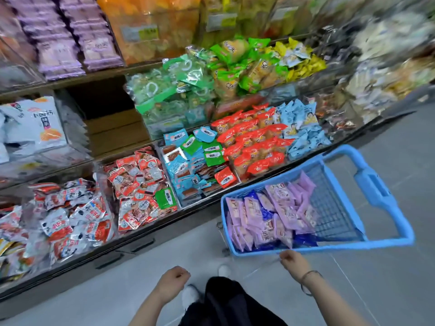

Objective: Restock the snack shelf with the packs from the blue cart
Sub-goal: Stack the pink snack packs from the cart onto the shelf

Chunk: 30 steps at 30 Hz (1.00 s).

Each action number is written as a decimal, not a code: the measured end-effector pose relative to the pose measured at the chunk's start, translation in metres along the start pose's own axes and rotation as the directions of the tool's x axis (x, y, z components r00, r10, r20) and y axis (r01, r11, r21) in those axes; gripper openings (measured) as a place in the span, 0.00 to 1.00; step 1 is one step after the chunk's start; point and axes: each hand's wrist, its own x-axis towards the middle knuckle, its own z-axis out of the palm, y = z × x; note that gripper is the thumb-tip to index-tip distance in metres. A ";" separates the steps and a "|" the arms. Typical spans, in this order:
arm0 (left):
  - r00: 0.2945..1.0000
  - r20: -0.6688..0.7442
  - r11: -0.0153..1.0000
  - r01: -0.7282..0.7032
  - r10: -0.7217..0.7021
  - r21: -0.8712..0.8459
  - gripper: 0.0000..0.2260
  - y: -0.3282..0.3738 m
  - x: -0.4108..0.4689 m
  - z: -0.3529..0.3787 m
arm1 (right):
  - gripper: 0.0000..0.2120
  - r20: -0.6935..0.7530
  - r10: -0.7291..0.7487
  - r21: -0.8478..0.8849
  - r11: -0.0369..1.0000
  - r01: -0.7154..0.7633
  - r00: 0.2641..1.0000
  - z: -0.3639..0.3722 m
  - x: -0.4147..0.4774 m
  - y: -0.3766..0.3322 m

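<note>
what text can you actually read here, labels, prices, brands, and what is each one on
No text here reads reliably.
Purple packs in the blue cart: print too blurred.
White bag on the left shelf: large characters, blurred.
Top-shelf label: too small and blurred.
Green packs: white labels, illegible.

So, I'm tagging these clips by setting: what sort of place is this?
Most likely a shop's snack aisle: tiered shelves piled with wrapped snacks, and a blue cart of purple packs.
</note>
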 end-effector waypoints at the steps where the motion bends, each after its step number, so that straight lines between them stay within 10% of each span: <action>1: 1.000 -0.005 1.000 -0.015 0.015 0.006 0.06 0.009 0.001 0.006 | 0.11 -0.009 0.002 0.010 1.000 -0.002 1.000 -0.006 0.003 0.006; 17: 0.973 -0.229 0.998 -0.010 -0.004 -0.062 0.05 0.162 0.077 0.126 | 0.14 0.181 -0.145 -0.401 0.892 0.208 0.973 -0.138 0.100 0.124; 27: 0.978 -0.196 0.984 0.105 -0.076 0.144 0.16 0.211 0.159 0.127 | 0.17 0.278 -0.147 -0.282 0.932 0.227 0.949 -0.141 0.127 0.141; 30: 0.948 -0.240 0.977 0.214 -0.211 -0.014 0.28 0.224 0.182 0.131 | 0.10 0.208 -0.092 0.055 0.995 0.082 0.974 -0.130 0.135 0.136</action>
